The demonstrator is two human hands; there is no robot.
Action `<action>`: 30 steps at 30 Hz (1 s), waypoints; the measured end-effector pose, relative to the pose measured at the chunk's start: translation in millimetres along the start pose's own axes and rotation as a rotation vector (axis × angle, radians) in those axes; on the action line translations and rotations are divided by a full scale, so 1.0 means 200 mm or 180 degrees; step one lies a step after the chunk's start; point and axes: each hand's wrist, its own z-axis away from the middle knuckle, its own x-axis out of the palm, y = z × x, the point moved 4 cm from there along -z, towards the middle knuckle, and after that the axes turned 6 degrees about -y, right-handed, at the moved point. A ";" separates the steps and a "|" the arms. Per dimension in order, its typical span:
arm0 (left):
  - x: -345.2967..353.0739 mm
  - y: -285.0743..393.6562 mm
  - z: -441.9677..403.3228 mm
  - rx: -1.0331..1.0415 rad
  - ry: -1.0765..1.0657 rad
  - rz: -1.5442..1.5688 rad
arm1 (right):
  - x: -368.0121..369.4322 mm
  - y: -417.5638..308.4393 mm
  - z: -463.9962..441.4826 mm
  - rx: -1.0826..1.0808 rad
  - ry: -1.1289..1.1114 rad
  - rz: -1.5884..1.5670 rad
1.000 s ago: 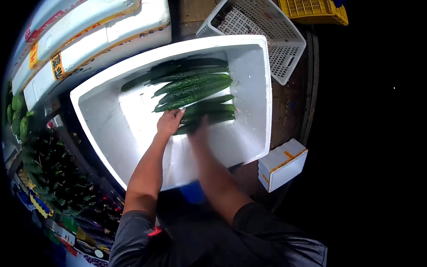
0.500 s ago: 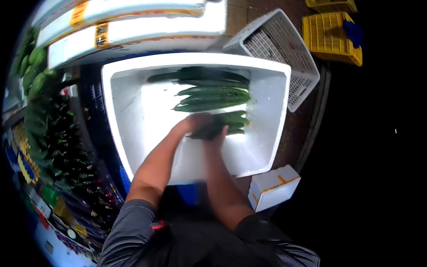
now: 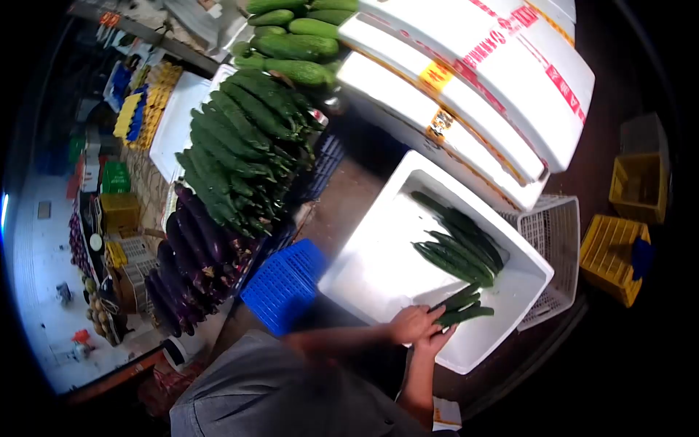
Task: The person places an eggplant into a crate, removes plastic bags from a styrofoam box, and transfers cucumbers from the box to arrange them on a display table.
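Over the lower part of a white foam box (image 3: 364, 255), my two hands are together at a small bunch of dark green cucumbers (image 3: 466, 313). My left hand (image 3: 413, 325) lies over the near ends with its fingers curled. Just below it, my right hand (image 3: 435, 341) grips the bunch from the near side. The palms and part of the cucumbers' near ends are hidden. Several more cucumbers (image 3: 459, 251) lie side by side on the box floor, apart from my hands.
Stacked white foam boxes (image 3: 466, 95) stand beyond the box. A pale plastic crate (image 3: 557, 240) and yellow crates (image 3: 611, 255) are at the right. Left are piled green cucumbers (image 3: 240, 138), eggplants (image 3: 189, 240) and a blue basket (image 3: 284, 284).
My view has turned left, bringing the vegetable piles into fuller sight, and the foam box now appears lower right and tilted. Both hands remain at the cucumbers, now nearer the box's near side.
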 end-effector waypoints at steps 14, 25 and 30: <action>-1.04 0.07 0.71 0.0114 0.2605 0.1076 | 1.57 0.77 0.26 0.0465 -0.1725 0.2812; -2.11 -0.31 0.81 -0.0432 0.4974 0.2037 | 2.89 2.31 0.24 0.1821 -0.3414 0.5580; -2.35 -0.50 0.86 -0.1102 0.5160 0.2130 | 3.00 2.73 0.10 0.1631 -0.3665 0.6647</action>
